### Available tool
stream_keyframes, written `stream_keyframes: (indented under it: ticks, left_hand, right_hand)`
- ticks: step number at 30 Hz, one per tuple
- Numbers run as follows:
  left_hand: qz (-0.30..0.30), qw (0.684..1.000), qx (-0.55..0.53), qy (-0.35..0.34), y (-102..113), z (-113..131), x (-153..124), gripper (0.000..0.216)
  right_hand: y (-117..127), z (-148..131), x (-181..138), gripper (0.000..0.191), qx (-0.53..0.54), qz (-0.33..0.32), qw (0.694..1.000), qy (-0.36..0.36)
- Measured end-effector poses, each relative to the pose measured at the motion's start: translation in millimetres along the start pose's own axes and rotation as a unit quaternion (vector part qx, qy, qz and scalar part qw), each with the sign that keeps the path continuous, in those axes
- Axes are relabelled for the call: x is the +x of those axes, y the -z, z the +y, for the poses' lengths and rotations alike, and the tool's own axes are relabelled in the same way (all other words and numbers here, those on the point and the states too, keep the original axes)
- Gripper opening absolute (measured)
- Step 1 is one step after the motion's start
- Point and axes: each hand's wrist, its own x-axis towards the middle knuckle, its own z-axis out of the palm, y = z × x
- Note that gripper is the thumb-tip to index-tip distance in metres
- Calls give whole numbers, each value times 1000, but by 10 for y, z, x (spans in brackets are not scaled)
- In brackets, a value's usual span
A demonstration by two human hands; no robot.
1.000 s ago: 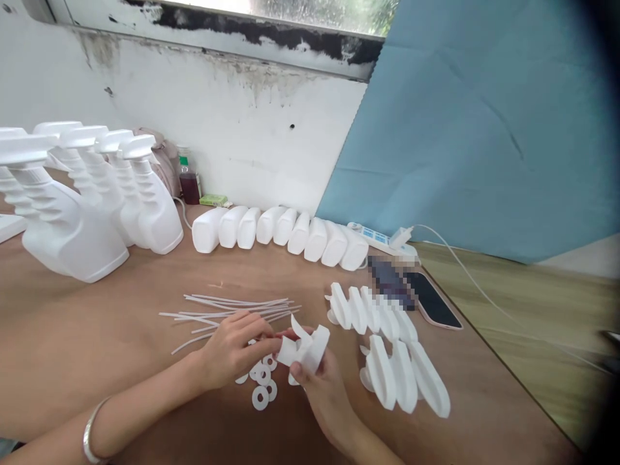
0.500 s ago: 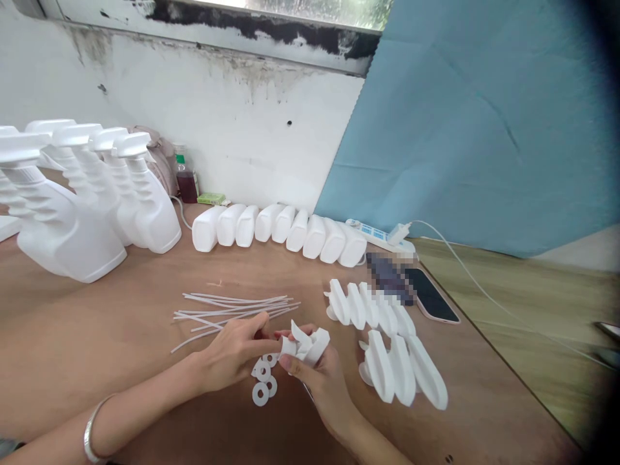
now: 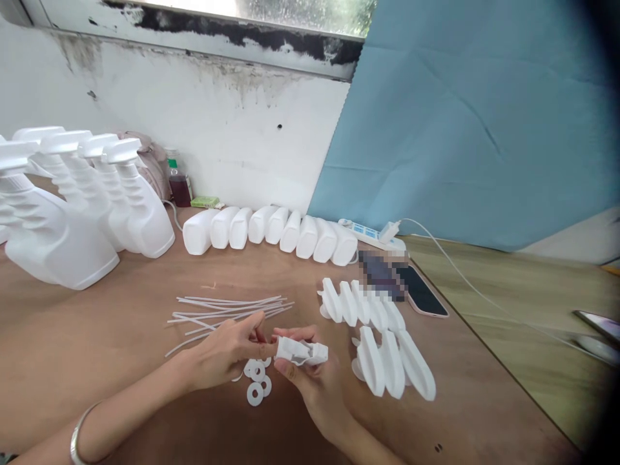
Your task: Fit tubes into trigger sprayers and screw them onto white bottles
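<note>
My right hand (image 3: 310, 381) is closed around a white spray trigger head (image 3: 303, 352), held just above the brown table (image 3: 121, 400). My left hand (image 3: 227, 349) pinches at the end of that trigger head with thumb and fingertips; whether it holds a small part there I cannot make out. Under the hands lie several white ring washers (image 3: 255, 382). Thin white dip tubes (image 3: 227, 309) lie in a loose bundle just beyond my left hand. To the right, more white trigger heads (image 3: 382, 342) stand in two rows.
Assembled white spray bottles (image 3: 82, 206) stand at the far left. A row of capless white bottles (image 3: 271, 231) lies along the wall. A phone (image 3: 419, 294), a power strip (image 3: 368, 232) with a white cable and a small dark drink bottle (image 3: 178, 184) sit behind.
The trigger head in my right hand has turned from upright to lying flatter. My left fingers stay pinched at its end. The view has shifted slightly left.
</note>
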Motion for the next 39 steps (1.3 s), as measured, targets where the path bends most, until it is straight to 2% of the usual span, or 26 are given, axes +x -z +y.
stream_keyframes:
  ticks: [4, 8, 10, 12, 14, 16, 18, 21, 25, 27, 29, 31, 34, 37, 39]
  left_hand:
    - [-40, 998, -49, 1, 110, 51, 67, 36]
    - [-71, 996, -53, 2, 210, 21, 66, 42]
    - [-78, 996, -37, 27, 262, -51, 29, 46]
    - [-46, 996, -22, 77, 307, -135, 0, 46]
    - [13, 992, -22, 126, 329, -190, 16, 41]
    - [70, 984, -29, 161, 308, -203, 91, 33]
    - [102, 977, -37, 186, 234, -194, 207, 26]
    - [102, 974, -31, 199, 64, -210, 372, 20]
    - [54, 979, 62, 188, -118, -318, 447, 17]
    - [49, 978, 105, 174, -141, -353, 430, 19]
    - [69, 979, 107, 160, -109, -330, 392, 21]
    - [82, 985, 53, 140, -39, -246, 339, 23]
    - [43, 987, -98, 116, 55, -71, 230, 33]
    - [31, 964, -213, 154, 28, 37, 121, 47]
    - [41, 946, -264, 186, -46, 46, 82, 48]
  right_hand:
    - [7, 31, -35, 18, -18, -6, 999, 44]
    - [84, 22, -42, 12, -108, -22, 979, 173]
    - [147, 4, -40, 14, -148, 2, 958, 246]
    - [196, -10, -39, 15, -159, 45, 948, 271]
    - [210, -17, -40, 14, -131, 69, 960, 237]
    - [187, -19, -40, 12, -75, 59, 977, 191]
    - [148, -23, -36, 11, -7, 41, 986, 159]
    - [108, -40, -16, 14, 53, 29, 992, 107]
    - [104, -56, 38, 23, 113, 48, 992, 7]
    - [101, -45, 72, 27, 166, 67, 984, -6]
    - [90, -24, 100, 30, 207, 76, 975, -9]
    - [72, 2, 115, 29, 225, 82, 971, -16]
    - [46, 42, 113, 26, 227, 80, 971, -16]
    - [27, 61, 89, 24, 183, 38, 982, -8]
    - [21, 50, 66, 20, 116, -3, 993, -6]
